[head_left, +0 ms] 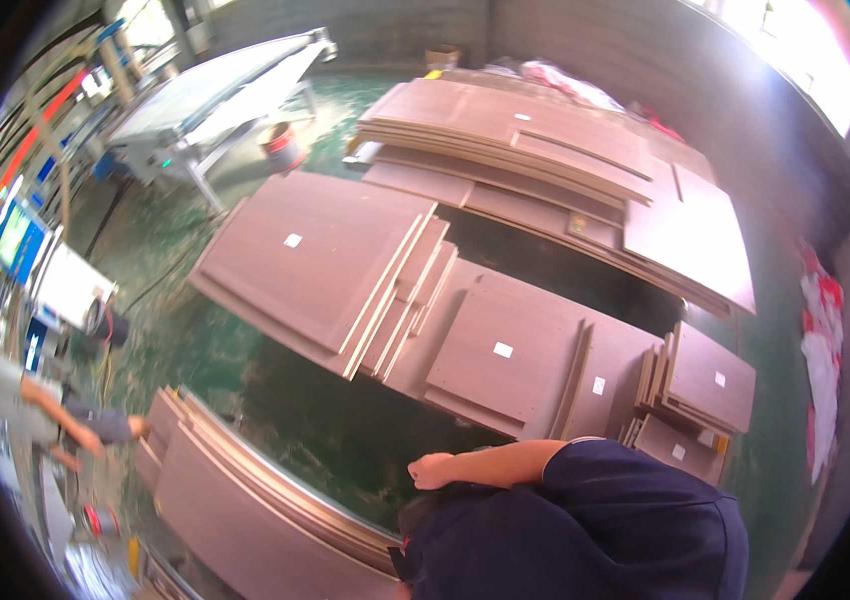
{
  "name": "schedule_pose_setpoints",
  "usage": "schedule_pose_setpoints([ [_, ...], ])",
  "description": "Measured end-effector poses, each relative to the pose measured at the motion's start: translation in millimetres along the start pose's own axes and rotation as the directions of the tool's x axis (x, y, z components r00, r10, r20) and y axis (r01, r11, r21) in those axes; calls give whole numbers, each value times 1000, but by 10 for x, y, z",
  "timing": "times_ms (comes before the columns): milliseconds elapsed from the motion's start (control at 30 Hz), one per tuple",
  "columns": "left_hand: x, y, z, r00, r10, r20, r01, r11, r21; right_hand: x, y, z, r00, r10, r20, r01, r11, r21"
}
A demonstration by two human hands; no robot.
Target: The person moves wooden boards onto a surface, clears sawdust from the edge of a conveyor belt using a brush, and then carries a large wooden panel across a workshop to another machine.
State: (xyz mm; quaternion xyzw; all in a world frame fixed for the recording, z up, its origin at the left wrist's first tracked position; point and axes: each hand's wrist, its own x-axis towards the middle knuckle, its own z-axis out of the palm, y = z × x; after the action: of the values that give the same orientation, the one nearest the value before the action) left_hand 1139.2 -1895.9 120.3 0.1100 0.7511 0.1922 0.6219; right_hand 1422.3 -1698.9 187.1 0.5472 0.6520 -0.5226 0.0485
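Observation:
My right hand (431, 471) is held in front of my dark blue shirt (585, 525), its forearm crossing toward the left. Its fingers look curled closed, and nothing shows in them. My left hand is out of sight. Beyond my right hand lie stacked brown panels (502, 345), some with small white labels. The hand is apart from them, over the green floor (335, 430). Nearer on the left is another stack of long brown panels (245, 510).
More panels (315, 250) and a large far stack (515, 125) stand ahead. A person (30, 405) in a grey top is at the left near a machine with a screen (17, 240). A conveyor table (225, 95) and a red-banded bucket (283, 148) stand at the far left.

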Motion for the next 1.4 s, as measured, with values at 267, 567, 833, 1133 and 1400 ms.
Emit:
schedule_pose_setpoints([
  [267,945,1470,-390,988,-23,154,-6,983,184,543,654,-433,964,264,36,-263,964,-35],
  [567,2043,3272,-1628,955,9,296,17,996,-85,1631,-13,-1044,783,570,250,-615,645,453],
  [833,2472,5161,-2348,967,224,-117,-233,970,-63,3386,-646,-1667,928,371,22,-332,802,496],
  [1133,3526,4509,-2549,993,119,8,-118,968,223,5671,-2763,-3522,963,258,73,-268,938,219],
  [1400,4152,5660,-2520,992,-119,-43,100,945,-310,7677,-4927,-4475,995,-98,5,94,971,220],
])
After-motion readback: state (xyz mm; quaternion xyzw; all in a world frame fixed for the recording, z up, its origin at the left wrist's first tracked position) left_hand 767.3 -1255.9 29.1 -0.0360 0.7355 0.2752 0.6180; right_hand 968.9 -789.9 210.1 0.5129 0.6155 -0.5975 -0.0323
